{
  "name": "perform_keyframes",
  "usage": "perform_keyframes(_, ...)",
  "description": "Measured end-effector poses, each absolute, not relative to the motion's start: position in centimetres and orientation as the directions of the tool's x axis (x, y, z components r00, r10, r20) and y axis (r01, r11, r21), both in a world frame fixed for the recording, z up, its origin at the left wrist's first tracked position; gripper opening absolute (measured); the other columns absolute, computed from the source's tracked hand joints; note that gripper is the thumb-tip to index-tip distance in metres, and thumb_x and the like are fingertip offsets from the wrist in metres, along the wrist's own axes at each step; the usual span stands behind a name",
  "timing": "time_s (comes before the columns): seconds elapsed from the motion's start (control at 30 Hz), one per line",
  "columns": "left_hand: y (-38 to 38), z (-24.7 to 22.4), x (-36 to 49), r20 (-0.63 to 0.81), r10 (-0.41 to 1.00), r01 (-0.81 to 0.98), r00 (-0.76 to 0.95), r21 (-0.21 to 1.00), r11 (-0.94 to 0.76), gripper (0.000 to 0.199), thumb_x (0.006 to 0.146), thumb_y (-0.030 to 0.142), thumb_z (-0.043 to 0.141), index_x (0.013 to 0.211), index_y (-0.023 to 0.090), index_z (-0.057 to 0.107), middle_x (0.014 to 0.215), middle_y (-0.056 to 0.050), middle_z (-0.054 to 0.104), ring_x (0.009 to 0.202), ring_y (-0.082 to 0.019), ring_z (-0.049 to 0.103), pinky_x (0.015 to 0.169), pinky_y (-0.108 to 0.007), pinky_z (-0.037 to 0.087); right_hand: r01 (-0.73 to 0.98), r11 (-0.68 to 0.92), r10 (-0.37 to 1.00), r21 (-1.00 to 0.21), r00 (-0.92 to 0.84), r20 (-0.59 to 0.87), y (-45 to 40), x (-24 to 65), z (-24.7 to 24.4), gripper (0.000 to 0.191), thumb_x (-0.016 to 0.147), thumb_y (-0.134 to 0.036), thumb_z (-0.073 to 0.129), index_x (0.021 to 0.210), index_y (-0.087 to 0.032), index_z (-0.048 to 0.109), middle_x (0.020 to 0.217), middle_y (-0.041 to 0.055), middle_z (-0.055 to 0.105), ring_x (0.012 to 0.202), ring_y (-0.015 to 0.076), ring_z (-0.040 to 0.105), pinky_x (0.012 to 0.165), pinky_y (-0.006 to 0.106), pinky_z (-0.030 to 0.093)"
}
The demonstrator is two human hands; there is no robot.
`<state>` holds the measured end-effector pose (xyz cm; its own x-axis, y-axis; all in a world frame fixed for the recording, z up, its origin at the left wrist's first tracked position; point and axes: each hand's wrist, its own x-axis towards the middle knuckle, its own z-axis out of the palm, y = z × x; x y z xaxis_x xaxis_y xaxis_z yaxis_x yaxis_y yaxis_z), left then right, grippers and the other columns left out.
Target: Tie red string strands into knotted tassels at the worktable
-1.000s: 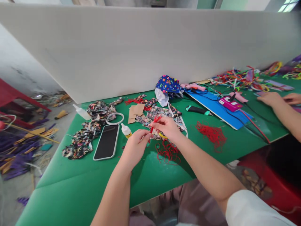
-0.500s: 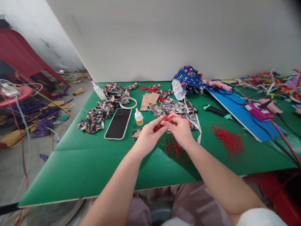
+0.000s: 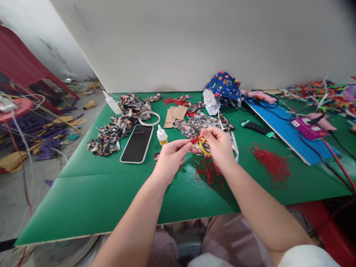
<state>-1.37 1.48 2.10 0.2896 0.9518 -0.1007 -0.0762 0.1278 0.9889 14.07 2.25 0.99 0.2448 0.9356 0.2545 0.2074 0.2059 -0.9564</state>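
Observation:
My left hand [image 3: 174,157] is closed in a pinch on a small bundle of red thread [image 3: 195,140]. Close against it, my right hand [image 3: 219,144] is closed around what look like scissors with a yellow loop handle [image 3: 205,147]. A dark blade [image 3: 195,128] points up and left, and my fingers hide the middle of the tool. Patterned fabric [image 3: 204,121] lies behind both hands. Below them is a loose tangle of red thread [image 3: 209,173]. A small white glue bottle with a yellow label [image 3: 162,135] stands left of my left hand.
At left are a phone [image 3: 137,144], a white ring [image 3: 149,118], gathered fabric [image 3: 111,135] and a clear bottle [image 3: 112,104]. Cardboard pieces [image 3: 175,115] lie behind. At right are more red thread [image 3: 269,163], a black cutter [image 3: 257,128], a blue board [image 3: 280,126] and corded tools.
My hands have drawn slightly apart. The yellow loop handle now shows under my right hand, and the red bundle sits between the fingertips. The view has shifted slightly.

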Motion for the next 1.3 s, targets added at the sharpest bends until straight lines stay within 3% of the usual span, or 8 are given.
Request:
perform_keyframes(0.23,2.0,1.6,-1.3,-0.101,0.989,-0.159,0.105,0.980,0.117,0.026,0.073,0.040,0.066,0.080,0.014,0.067,0.059,0.003,0.058,0.038,-0.001,0.025,0.036,-0.018,0.016,-0.030,0.196,0.936,-0.980,0.306,0.177,2.6,14.3,1.1,0.018,0.077,-0.038,0.062,0.081,-0.022,0.069,0.066,-0.0018,0.062,0.053,0.0070,0.050,0.053,0.022,0.040)
perform_keyframes(0.37,2.1,1.3,-1.3,-0.007,0.995,-0.063,-0.098,0.998,0.001,0.025,0.074,0.039,0.064,0.082,0.015,0.068,0.058,0.003,0.059,0.043,-0.004,0.039,0.042,-0.018,0.030,0.051,0.010,1.000,-0.999,0.019,0.011,1.9,13.9,1.2,0.030,0.073,-0.046,0.064,0.064,-0.019,0.070,0.053,-0.0005,0.059,0.048,0.0077,0.047,0.047,0.023,0.036)
perform_keyframes(0.47,1.9,1.1,-1.2,0.160,0.976,0.112,-0.145,0.983,-0.145,0.021,0.077,0.036,0.062,0.082,0.016,0.069,0.066,0.000,0.064,0.059,-0.010,0.054,0.056,-0.021,0.042,0.079,-0.067,0.990,-0.995,-0.117,-0.076,1.5,12.9,0.7,0.025,0.069,-0.045,0.068,0.072,-0.020,0.074,0.065,0.0012,0.066,0.057,0.0102,0.054,0.051,0.023,0.040)
perform_keyframes(0.6,1.3,1.0,-0.9,0.409,0.912,0.366,-0.040,0.855,-0.368,0.015,0.081,0.026,0.058,0.081,0.017,0.069,0.071,-0.001,0.064,0.066,-0.010,0.055,0.062,-0.021,0.043,-0.208,-0.080,0.993,-0.975,-0.099,-0.061,1.5,11.6,-0.3,0.023,0.065,-0.043,0.071,0.079,-0.025,0.074,0.076,0.0003,0.069,0.070,0.0118,0.058,0.061,0.025,0.045)
perform_keyframes(0.73,1.1,1.1,-0.8,0.458,0.888,0.429,0.036,0.796,-0.428,0.016,0.083,0.024,0.055,0.084,0.017,0.069,0.070,-0.001,0.062,0.064,-0.010,0.054,0.060,-0.021,0.042,-0.450,-0.078,0.997,-0.890,-0.026,-0.074,1.7,11.1,-0.5,0.015,0.062,-0.038,0.075,0.073,-0.028,0.073,0.086,-0.0006,0.072,0.076,0.0116,0.060,0.069,0.027,0.046)
perform_keyframes(0.93,1.5,0.5,-0.6,0.347,0.929,0.365,0.126,0.855,-0.368,0.017,0.082,0.029,0.056,0.080,0.017,0.068,0.068,0.000,0.061,0.062,-0.010,0.051,0.060,-0.022,0.041,-0.491,-0.010,0.995,-0.871,0.083,-0.058,2.0,11.5,0.3,0.015,0.054,-0.033,0.080,0.062,-0.025,0.070,0.076,-0.0002,0.071,0.075,0.0135,0.062,0.074,0.030,0.049)
perform_keyframes(1.17,1.8,0.5,-0.3,-0.001,0.947,-0.173,0.321,0.983,0.059,0.027,0.076,0.027,0.062,0.102,0.018,0.062,0.089,-0.003,0.065,0.081,-0.012,0.059,0.072,-0.022,0.046,-0.230,0.108,0.988,-0.967,0.133,0.078,2.0,12.0,0.4,0.013,0.061,-0.033,0.075,0.064,-0.022,0.070,0.089,0.0016,0.063,0.087,0.0140,0.059,0.076,0.028,0.049)
perform_keyframes(1.3,1.6,1.1,-0.4,-0.096,0.929,-0.233,0.358,0.954,0.189,0.025,0.077,0.035,0.062,0.093,0.016,0.065,0.063,0.003,0.050,0.050,-0.004,0.042,0.047,-0.016,0.034,-0.225,0.119,0.984,-0.967,0.159,0.084,1.9,12.0,0.5,0.018,0.058,-0.038,0.076,0.063,-0.022,0.070,0.089,0.0024,0.062,0.084,0.0145,0.059,0.077,0.030,0.051)
